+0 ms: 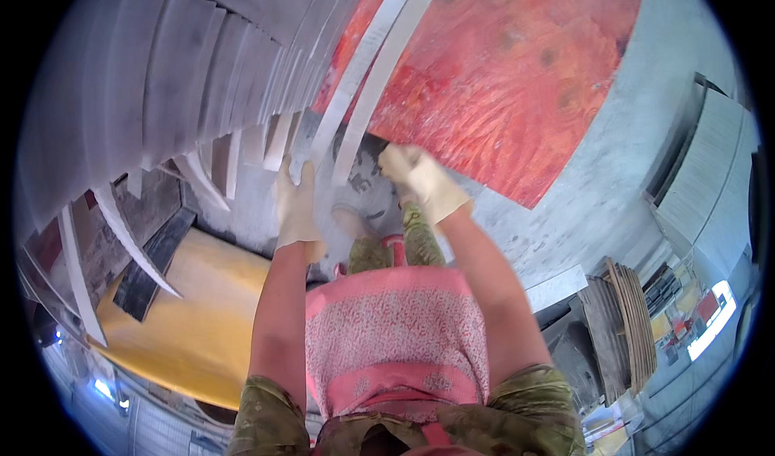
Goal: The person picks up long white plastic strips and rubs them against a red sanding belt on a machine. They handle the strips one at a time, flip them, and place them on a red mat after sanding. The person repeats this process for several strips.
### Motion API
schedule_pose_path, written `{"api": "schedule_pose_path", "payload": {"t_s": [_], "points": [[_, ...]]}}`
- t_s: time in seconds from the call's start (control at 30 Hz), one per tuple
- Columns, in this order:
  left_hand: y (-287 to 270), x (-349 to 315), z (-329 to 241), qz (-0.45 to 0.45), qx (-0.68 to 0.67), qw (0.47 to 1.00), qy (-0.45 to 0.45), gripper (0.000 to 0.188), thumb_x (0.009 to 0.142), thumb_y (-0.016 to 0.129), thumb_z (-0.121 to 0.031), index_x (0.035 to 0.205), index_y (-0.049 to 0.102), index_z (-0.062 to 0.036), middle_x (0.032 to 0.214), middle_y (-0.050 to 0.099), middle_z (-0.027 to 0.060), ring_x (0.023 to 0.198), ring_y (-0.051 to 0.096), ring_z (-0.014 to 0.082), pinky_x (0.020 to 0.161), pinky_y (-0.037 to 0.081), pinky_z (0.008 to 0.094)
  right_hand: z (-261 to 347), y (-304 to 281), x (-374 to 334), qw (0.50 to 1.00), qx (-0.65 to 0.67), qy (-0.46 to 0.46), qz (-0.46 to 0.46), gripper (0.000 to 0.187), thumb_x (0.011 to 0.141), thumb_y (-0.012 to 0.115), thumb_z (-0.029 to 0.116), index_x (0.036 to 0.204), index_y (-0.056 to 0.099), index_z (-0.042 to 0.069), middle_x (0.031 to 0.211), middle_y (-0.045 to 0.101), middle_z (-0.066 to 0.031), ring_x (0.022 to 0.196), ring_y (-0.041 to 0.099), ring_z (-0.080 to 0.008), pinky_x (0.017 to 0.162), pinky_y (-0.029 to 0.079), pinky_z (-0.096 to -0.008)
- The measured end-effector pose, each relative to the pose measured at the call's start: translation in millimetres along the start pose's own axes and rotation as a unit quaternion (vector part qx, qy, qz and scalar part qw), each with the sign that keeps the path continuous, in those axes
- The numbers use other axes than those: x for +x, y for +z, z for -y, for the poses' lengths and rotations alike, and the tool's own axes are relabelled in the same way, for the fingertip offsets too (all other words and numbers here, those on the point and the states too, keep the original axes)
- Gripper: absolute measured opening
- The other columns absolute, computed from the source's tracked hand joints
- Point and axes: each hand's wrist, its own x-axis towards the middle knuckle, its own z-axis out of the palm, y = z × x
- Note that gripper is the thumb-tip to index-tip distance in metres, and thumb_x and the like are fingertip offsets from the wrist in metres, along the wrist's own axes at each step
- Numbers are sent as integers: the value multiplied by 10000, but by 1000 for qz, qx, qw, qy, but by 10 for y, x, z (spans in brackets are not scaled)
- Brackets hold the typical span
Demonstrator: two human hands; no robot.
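Both my hands wear cream gloves. My left hand (296, 203) is upright with thumb and fingers apart, close to the lower ends of pale board strips and holding nothing that I can see. My right hand (425, 183) has its fingers curled together near the lower corner of a red mottled sheet (500, 77); whatever lies inside them, if anything, is hidden. Between the hands, two long pale strips (392, 70) slant up across the red sheet. Their lower ends stop over the grey floor (355, 194), just above my feet.
A tall stack of grey-white boards (186, 69) fills the upper left, with several thin strips jutting from it. A yellow sheet (202, 303) lies at the lower left beside a dark plank (153, 266). On the right stand pale panels (702, 161) and stacked brown boards (626, 327).
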Motion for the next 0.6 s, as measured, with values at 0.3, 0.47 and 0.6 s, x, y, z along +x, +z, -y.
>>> {"api": "schedule_pose_path", "payload": {"t_s": [0.3, 0.47, 0.6], "points": [[305, 423, 81, 75, -129, 980, 133, 738, 958, 670, -365, 1487, 437, 93, 1493, 498, 299, 1411, 474, 368, 1158, 364, 416, -209, 751, 230, 974, 209, -62, -57, 641, 1006, 654, 312, 1500, 432, -31, 1467, 513, -185, 1364, 478, -227, 1138, 367, -342], [375, 454, -143, 98, -211, 963, 137, 568, 978, 655, -319, 1386, 557, 64, 1321, 644, 208, 1231, 600, 259, 1042, 447, 362, -455, 646, 652, 987, 118, -112, -24, 346, 1033, 620, 313, 1166, 687, 1, 1021, 667, -4, 967, 570, -93, 871, 445, -279], [420, 703, 23, 161, -179, 967, 85, 429, 1004, 635, -304, 1280, 624, 24, 1272, 686, 151, 1197, 629, 252, 989, 474, 405, -575, 676, 770, 981, 137, -119, -73, 246, 1025, 645, 273, 1011, 717, 39, 822, 626, 59, 779, 524, -53, 732, 412, -245]]}}
